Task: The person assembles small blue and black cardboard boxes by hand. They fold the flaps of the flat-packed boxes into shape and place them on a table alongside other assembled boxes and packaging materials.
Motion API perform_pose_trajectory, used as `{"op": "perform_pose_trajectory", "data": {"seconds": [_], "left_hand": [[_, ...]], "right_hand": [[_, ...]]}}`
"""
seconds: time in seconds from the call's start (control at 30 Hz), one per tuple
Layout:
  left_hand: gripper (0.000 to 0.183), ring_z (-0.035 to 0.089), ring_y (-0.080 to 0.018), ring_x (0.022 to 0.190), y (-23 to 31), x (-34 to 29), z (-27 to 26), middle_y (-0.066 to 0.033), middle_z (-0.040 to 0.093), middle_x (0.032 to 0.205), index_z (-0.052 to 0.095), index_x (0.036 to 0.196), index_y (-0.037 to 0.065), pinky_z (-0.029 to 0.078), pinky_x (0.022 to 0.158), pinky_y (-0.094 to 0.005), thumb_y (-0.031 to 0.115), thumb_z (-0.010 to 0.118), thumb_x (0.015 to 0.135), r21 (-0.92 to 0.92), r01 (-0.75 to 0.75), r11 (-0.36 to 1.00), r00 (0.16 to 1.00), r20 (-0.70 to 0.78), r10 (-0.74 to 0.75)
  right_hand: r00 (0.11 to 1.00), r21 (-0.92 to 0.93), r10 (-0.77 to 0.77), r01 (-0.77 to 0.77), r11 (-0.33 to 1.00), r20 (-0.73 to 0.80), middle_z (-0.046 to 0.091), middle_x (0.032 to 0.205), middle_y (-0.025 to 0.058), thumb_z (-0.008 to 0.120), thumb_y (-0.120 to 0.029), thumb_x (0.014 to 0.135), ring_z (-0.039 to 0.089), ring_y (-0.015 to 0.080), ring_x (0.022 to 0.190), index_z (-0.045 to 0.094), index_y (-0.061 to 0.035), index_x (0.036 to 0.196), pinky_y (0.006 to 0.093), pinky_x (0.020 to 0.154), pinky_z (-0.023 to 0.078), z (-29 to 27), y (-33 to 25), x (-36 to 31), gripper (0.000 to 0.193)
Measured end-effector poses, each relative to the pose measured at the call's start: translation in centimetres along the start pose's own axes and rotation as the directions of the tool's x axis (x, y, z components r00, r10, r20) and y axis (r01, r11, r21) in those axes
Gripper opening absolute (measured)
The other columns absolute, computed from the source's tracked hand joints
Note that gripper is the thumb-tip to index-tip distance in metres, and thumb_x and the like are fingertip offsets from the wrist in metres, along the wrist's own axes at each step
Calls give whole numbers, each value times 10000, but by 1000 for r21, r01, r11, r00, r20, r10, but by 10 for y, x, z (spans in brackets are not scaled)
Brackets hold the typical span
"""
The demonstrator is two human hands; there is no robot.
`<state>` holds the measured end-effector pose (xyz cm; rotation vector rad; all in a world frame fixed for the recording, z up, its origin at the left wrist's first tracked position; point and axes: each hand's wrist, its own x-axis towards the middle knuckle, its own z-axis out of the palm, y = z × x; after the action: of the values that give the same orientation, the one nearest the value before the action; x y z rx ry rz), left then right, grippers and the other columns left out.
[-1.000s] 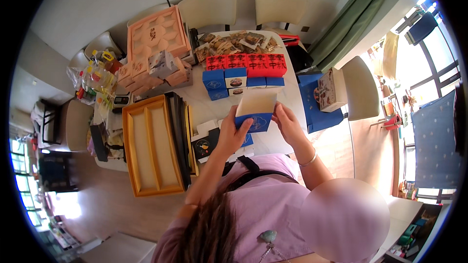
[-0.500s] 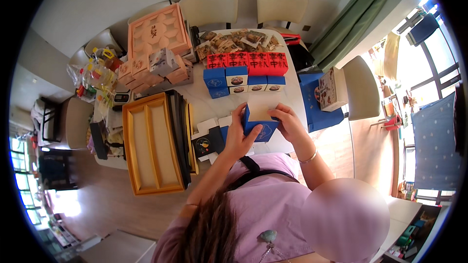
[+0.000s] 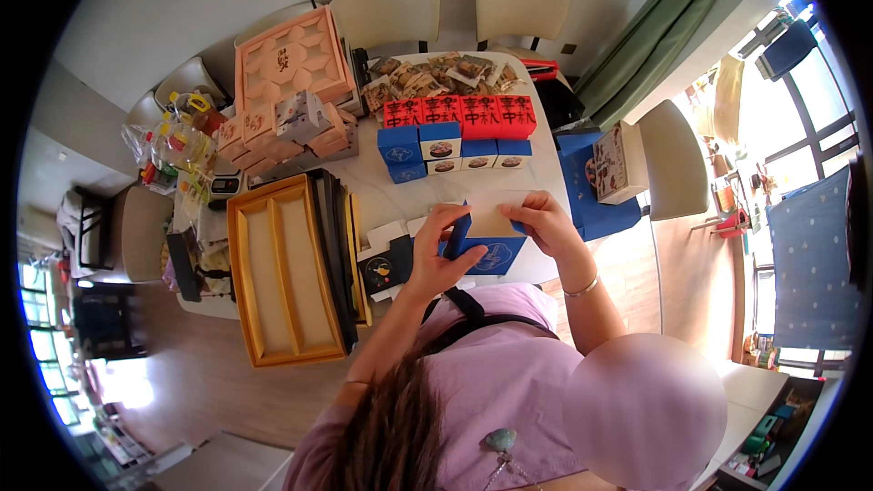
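Above the near edge of the white marble-patterned table [image 3: 446, 189], in front of the person's body, a small blue cardboard box with a pale line emblem [image 3: 496, 258] is held between two bare hands, its emblem side toward the wearer and a white panel showing at its top. The left hand [image 3: 440, 253] wraps the box's left side: its fingers bend over the upper left edge while the thumb stretches across toward the front face, so the hand grips the cardboard between them. The left forearm [image 3: 386, 332] rises from the lower edge on a slant, leaning rightward up to the wrist. The right hand [image 3: 549, 225] sits slightly higher, at the upper right corner, its thumb and forefinger pinched on the box's rim and the other fingers curled; the palm turns inward. A thin silver-coloured bangle [image 3: 582, 288] circles the right wrist, and the right forearm [image 3: 596, 314] slants up and leftward, so the two arms converge on the box. Just left of the left hand lie flattened black-and-white carton pieces [image 3: 386, 265], beside a large gold-rimmed tray with two long compartments [image 3: 238, 273]. Beyond the hands stands a cluster of small blue-and-white boxes [image 3: 400, 147], with a row of bright red boxes printed in black [image 3: 496, 118] directly behind.
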<state>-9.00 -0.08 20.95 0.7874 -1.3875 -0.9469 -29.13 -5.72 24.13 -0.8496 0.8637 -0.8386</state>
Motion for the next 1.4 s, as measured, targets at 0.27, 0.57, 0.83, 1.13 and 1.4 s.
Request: {"op": "perform_pose_trajectory", "data": {"seconds": [0.27,0.57,0.83,1.13,1.4], "left_hand": [[602,581,-182,1039,0,-6,10,-100,512,1224,439,1357,17,536,741,-258,71,717,825,-262,75,962,984,-138,-115],[469,584,-183,1070,-1,2,-6,-74,456,1209,521,1283,54,550,760,-265,103,698,851,-135,157,978,987,49,-152],[840,577,-345,1100,28,12,3,-179,445,1331,422,1353,72,555,781,-394,354,839,680,666,-31,745,996,-42,79],[1068,600,-411,1031,26,11,13,-209,485,1271,258,1386,80,532,795,-457,288,888,548,612,199,765,979,-89,-183],[973,611,-408,939,14,9,11,-198,501,1189,276,1298,106,527,719,-469,255,881,551,631,97,770,993,-116,-29]], "right_hand": [[986,46,-139,144,989,-97,705,903,87,656,-101,898,661,110,754,685,51,1000,216,654,524,26,-4,1,185],[981,2,-177,178,984,-80,696,895,69,665,-145,911,632,83,727,676,51,1011,205,619,502,24,4,5,220],[881,-151,-380,351,924,-281,635,771,-18,652,-176,934,503,12,607,680,21,1002,176,491,350,18,19,15,210],[907,-200,-380,345,917,-179,669,857,6,612,-91,945,576,33,731,635,18,1178,177,624,459,36,9,7,258],[954,-158,-296,301,940,58,655,1076,66,527,-132,990,592,91,961,584,25,1263,239,834,474,24,8,3,320]]}}
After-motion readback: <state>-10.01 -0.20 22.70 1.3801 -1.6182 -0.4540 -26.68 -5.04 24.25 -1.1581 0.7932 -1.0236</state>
